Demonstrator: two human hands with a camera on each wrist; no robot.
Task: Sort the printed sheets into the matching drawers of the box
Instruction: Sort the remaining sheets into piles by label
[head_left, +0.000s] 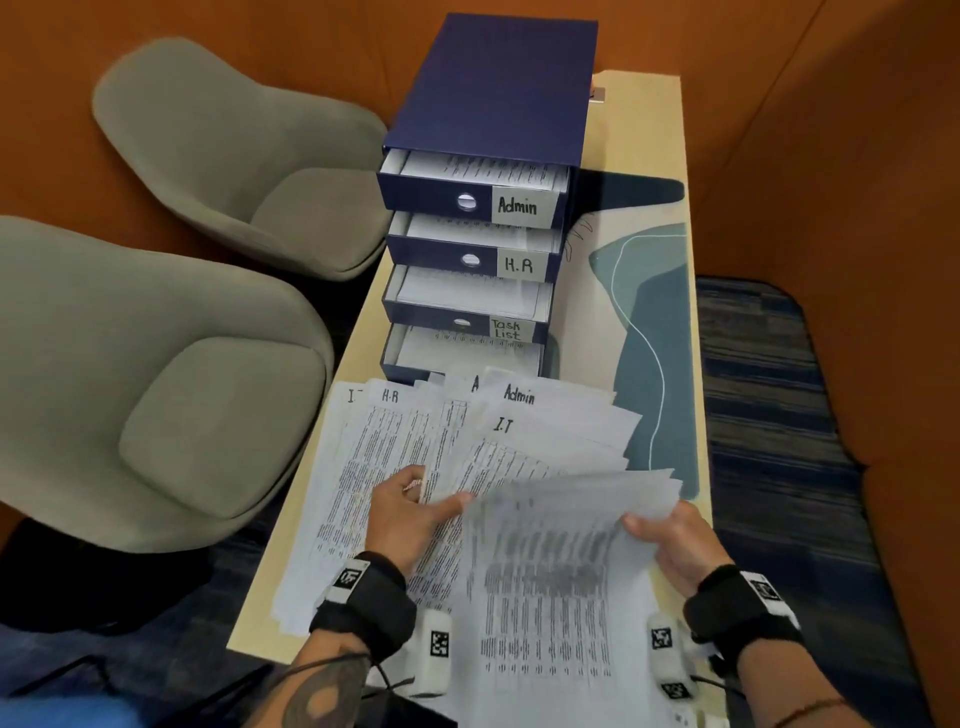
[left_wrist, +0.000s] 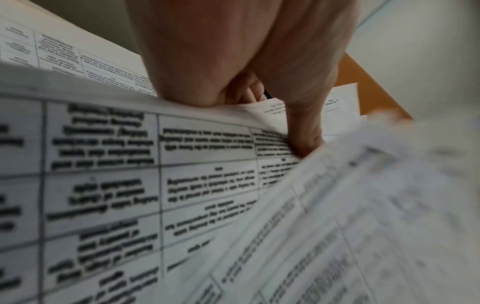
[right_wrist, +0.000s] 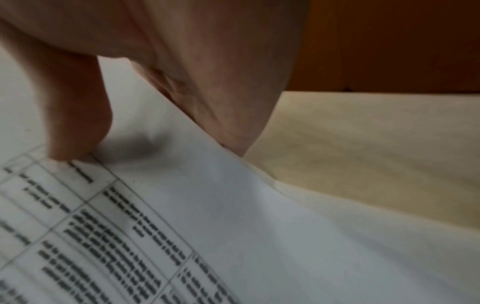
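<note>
A dark blue drawer box (head_left: 493, 98) stands on the far part of the table, its drawers pulled out and holding sheets. Labels read Admin (head_left: 519, 206), H.R (head_left: 519, 265) and Task List (head_left: 506, 330); the lowest drawer's (head_left: 467, 353) label is hidden by paper. A fanned pile of printed sheets (head_left: 395, 452) lies near me, with headings I.T, H.R and Admin. My right hand (head_left: 667, 535) pinches a blurred bundle of sheets (head_left: 550, 571) (right_wrist: 182, 226), thumb on top. My left hand (head_left: 410, 512) (left_wrist: 298, 133) pinches a sheet edge in the pile (left_wrist: 155, 174).
The narrow pale table (head_left: 670, 156) has a teal pattern on its right side. Two grey armchairs (head_left: 218, 156) (head_left: 130, 374) stand close on the left. Orange walls enclose the space, and blue carpet (head_left: 779, 415) lies to the right.
</note>
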